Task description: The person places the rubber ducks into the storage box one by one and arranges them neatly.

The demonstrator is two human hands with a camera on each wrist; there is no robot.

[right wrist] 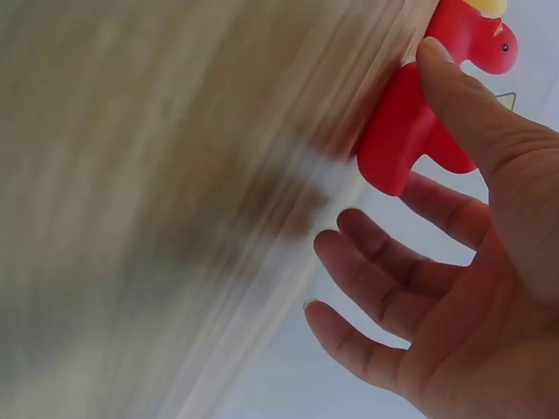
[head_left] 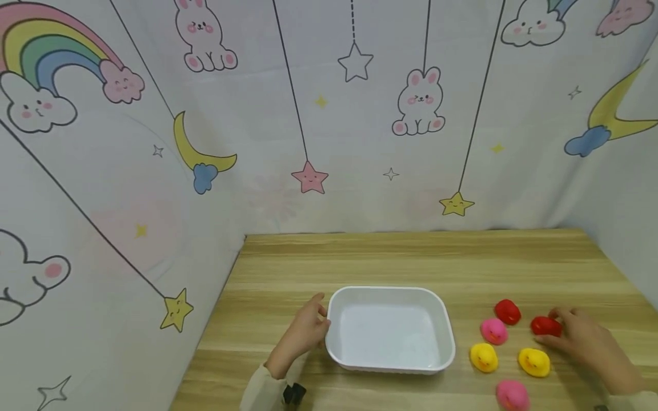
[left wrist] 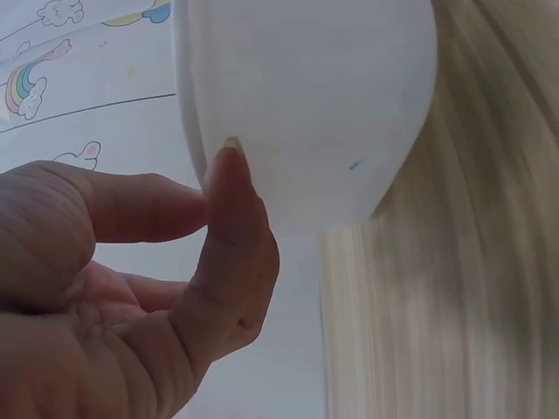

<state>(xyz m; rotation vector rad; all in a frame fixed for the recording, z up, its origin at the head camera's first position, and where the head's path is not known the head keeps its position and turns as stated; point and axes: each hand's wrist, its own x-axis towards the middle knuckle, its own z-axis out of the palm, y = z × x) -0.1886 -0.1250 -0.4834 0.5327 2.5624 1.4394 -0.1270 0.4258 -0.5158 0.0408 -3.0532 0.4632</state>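
In the head view my left hand (head_left: pixel 304 326) is at the left end of a white rectangular plastic tray (head_left: pixel 336 355). The left wrist view shows that thumb and forefinger pinching close together at the tray's rim (left wrist: pixel 188 105), the other fingers curled below. On the right, my right hand (head_left: pixel 588 337) has thumb and forefinger on either side of a red rubber duck (head_left: pixel 546 326). Seen from the right wrist, the thumb presses this duck (right wrist: pixel 393 131) while the forefinger is partly hidden behind it; the remaining fingers are loosely bent and hold nothing.
Left of the gripped duck lie another red duck (head_left: pixel 508 311), a pink duck (head_left: pixel 494 331) and a yellow duck (head_left: pixel 484 358). A second yellow duck (head_left: pixel 534 362) and second pink duck (head_left: pixel 512 395) are nearer me. A patterned cloth (head_left: pixel 360 205) borders the wooden table (head_left: pixel 288 257).
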